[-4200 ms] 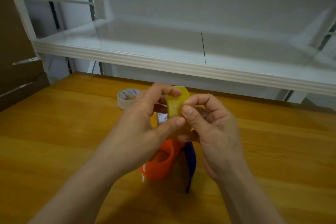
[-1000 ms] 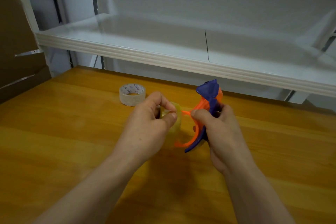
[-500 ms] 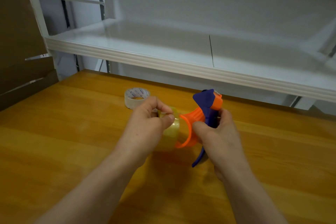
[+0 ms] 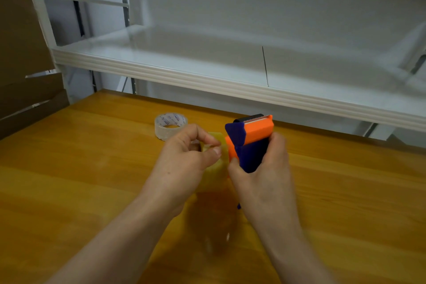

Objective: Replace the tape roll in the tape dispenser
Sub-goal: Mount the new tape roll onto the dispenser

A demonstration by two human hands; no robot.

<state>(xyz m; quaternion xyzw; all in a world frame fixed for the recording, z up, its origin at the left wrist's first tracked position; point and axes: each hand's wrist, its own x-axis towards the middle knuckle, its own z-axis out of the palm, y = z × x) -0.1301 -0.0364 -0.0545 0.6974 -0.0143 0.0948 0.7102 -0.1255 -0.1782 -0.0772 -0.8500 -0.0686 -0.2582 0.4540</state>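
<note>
the right hand [image 4: 262,168] is wrapped around the orange and dark blue plastic tape dispenser [image 4: 250,143], holding it upright above the wooden desk [image 4: 80,168] with its serrated metal blade at the far, top end. held this way, the dispenser's open left side faces the other hand, which looks like the reason for the grip: it steadies the body while the roll goes in from the side. the left hand [image 4: 184,163] is pinched shut on the yellowish translucent tape roll [image 4: 215,168], thumb and forefinger closed at its upper edge, and presses the roll against the dispenser's left face. whether the roll is already seated on the hub i cannot tell, since both hands cover that part. the two hands are close together, nearly touching. farther off and to the left, a clear tape roll with printed core [image 4: 170,125] lies flat on the desk, out of the way; it may be the old one. behind the desk runs a white metal shelf [image 4: 207,80].
</note>
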